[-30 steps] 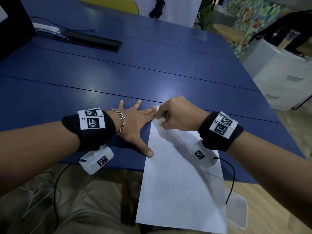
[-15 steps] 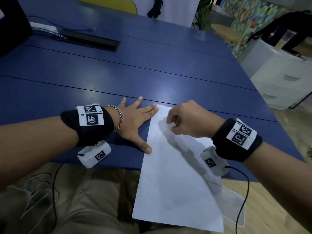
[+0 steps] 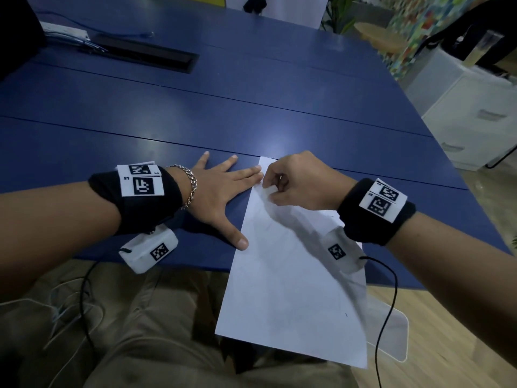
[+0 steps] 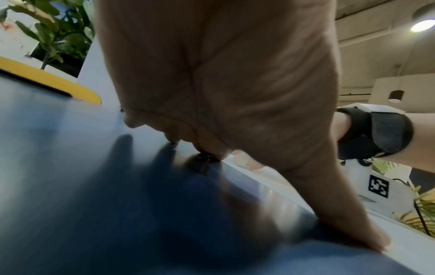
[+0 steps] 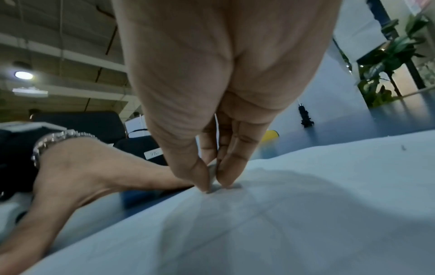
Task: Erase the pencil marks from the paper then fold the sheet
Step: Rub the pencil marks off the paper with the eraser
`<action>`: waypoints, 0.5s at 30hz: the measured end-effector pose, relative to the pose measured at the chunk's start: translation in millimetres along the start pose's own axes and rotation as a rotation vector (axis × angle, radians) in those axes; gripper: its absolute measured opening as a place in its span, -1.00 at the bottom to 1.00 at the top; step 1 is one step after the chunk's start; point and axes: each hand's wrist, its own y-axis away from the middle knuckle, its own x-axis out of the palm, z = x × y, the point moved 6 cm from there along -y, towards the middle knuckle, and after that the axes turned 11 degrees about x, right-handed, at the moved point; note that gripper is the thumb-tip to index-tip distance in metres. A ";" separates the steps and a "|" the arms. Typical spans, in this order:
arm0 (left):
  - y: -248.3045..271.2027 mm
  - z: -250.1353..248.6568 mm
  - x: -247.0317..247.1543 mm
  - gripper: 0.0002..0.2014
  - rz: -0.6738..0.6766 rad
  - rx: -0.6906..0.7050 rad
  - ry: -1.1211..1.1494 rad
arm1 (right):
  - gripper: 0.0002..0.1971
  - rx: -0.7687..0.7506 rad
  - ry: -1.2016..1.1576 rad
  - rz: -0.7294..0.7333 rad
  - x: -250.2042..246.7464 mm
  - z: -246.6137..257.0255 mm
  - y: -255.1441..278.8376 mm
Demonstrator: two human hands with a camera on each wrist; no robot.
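A white sheet of paper (image 3: 291,289) lies on the blue table (image 3: 251,107), its near half hanging over the front edge above my lap. Faint pencil lines (image 5: 259,210) show on it. My left hand (image 3: 221,191) lies flat and spread beside the sheet; its thumb tip (image 3: 242,243) and index fingertip press the left edge. My right hand (image 3: 296,183) is at the sheet's far left corner. There it pinches a small white eraser (image 5: 213,173) between thumb and fingers, its tip down on the paper.
A black cable recess (image 3: 148,56) and a white power strip (image 3: 67,32) lie at the table's far left. A white drawer cabinet (image 3: 475,116) stands right of the table. A translucent plastic piece (image 3: 391,331) hangs below the paper's right side.
My right hand slid right along the sheet's top half a second ago and has come back to the far left corner. The left hand has stayed pressed on the edge.
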 end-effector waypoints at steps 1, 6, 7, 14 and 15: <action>-0.3 0.5 0.3 0.51 0.007 -0.002 -0.003 | -0.76 0.012 -0.005 -0.014 -0.4 0.2 -2.6; -2.3 2.3 2.0 0.52 0.029 -0.008 0.022 | -0.77 -0.062 0.037 -0.029 10.3 15.6 12.3; -2.2 2.3 2.4 0.52 0.027 -0.005 0.027 | -0.79 -0.092 0.036 -0.003 14.1 21.0 18.6; -1.1 0.6 2.3 0.52 0.035 -0.023 0.033 | -0.74 -0.009 0.075 -0.089 4.8 7.8 2.5; -1.3 0.9 2.0 0.53 0.030 -0.019 0.033 | -0.74 -0.029 0.083 -0.084 5.7 12.1 5.1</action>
